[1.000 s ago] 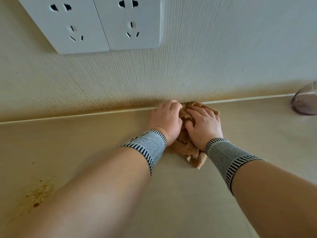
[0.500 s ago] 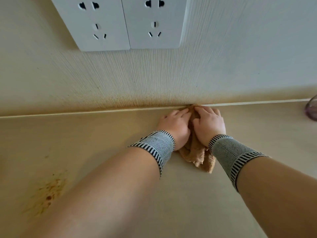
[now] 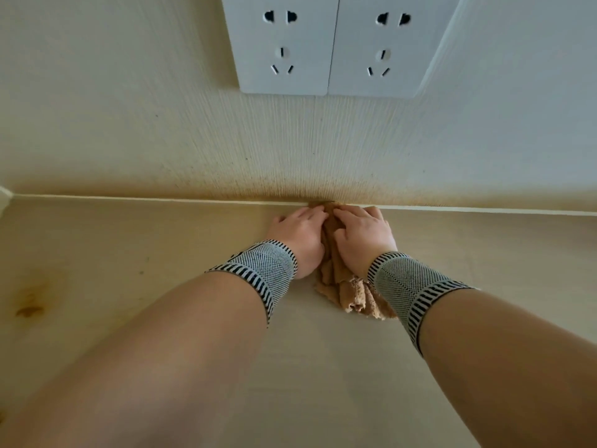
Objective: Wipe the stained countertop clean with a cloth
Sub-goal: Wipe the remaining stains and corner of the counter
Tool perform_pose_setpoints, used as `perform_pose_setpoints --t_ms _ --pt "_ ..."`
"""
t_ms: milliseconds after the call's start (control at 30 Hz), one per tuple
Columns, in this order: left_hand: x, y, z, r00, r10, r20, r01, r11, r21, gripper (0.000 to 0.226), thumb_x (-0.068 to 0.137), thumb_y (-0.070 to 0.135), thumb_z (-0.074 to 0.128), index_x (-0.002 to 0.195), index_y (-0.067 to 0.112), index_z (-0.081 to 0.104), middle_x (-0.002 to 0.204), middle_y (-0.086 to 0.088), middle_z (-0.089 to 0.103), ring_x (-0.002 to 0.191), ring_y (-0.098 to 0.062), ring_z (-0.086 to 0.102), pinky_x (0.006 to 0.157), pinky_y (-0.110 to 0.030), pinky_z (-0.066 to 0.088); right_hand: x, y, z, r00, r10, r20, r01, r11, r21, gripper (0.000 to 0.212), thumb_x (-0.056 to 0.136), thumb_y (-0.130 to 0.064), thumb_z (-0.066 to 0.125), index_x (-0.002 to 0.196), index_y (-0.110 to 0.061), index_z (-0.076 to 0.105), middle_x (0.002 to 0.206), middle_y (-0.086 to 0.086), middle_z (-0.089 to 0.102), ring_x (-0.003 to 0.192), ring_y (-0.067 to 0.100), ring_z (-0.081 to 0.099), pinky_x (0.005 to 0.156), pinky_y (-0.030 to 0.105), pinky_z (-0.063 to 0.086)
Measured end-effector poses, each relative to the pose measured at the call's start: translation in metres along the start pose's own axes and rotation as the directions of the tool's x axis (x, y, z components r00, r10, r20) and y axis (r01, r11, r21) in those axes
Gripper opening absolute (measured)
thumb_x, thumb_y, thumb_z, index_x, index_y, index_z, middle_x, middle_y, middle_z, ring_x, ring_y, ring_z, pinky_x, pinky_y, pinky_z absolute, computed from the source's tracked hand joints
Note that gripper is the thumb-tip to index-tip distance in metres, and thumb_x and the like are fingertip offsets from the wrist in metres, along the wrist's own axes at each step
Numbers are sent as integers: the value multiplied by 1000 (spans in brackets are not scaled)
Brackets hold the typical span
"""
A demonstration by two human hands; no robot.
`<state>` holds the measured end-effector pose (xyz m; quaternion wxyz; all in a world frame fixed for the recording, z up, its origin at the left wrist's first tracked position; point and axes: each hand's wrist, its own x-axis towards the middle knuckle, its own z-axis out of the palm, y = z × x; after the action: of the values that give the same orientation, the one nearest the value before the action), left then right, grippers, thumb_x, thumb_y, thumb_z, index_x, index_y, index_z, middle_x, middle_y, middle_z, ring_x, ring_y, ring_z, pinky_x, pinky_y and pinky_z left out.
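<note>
Both hands on the cloth at the bench's far edge

The left hand (image 3: 298,234) and right hand (image 3: 363,236) press, fingers seemingly flat, on the bunched brown cloth (image 3: 347,294) against the wall (image 3: 161,140); a brown stain (image 3: 29,310) marks the bench (image 3: 323,383) far left.

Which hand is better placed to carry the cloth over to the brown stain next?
Probably the left hand: the stain lies far out on its side of the countertop, and it already presses the cloth.

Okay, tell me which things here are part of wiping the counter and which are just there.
Part of the job:
cloth
left hand, pressing on the cloth
right hand, pressing on the cloth
countertop
brown stain

Just there:
two wall sockets
wristbands
</note>
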<state>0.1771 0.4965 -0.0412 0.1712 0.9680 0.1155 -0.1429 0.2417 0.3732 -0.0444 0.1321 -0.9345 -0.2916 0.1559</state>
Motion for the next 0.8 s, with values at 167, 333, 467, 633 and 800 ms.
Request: perform_pose_setpoints --t_ms 167,333,467,633,800 --pt "-17 -39 -4 996 -42 -81 41 999 -14 58 96 22 41 152 23 27 161 7 24 147 -12 18 119 -43 19 8 -40 13 997 -66 28 67 997 -23 51 99 -26 36 150 -23 40 156 -7 36 137 23 28 113 40 25" --pt "-35 -76 -12 987 -113 -114 114 994 1 59 95 21 44 152 24 28 160 7 27 146 -12 22 117 -41 23 16 -80 27 990 -134 30 135 991 -16 50 99 -25 36 149 -23 40 155 -8 37 138 21 27 112 39 24" --pt "-42 -86 -14 983 -144 -113 147 989 15 60 94 21 45 152 23 30 160 7 26 147 -12 21 117 -40 23 19 -92 30 984 -172 46 173 985 -20 52 99 -26 35 151 -23 36 155 -7 37 140 20 27 114 38 23" --pt "-31 -61 -14 992 -109 -57 111 993 39 60 98 25 43 155 25 25 163 8 18 149 -13 13 120 -42 18 18 -61 22 992 -127 3 127 990 -57 52 98 -26 37 150 -25 38 149 -4 42 136 21 31 111 38 27" --pt "-6 -6 -4 1000 -14 3 14 999 44 59 100 27 38 156 23 21 164 7 12 150 -13 9 121 -41 14 2 -6 6 999 -6 -51 4 1000 -31 47 94 -26 43 140 -23 51 145 -3 45 131 24 35 108 37 29"
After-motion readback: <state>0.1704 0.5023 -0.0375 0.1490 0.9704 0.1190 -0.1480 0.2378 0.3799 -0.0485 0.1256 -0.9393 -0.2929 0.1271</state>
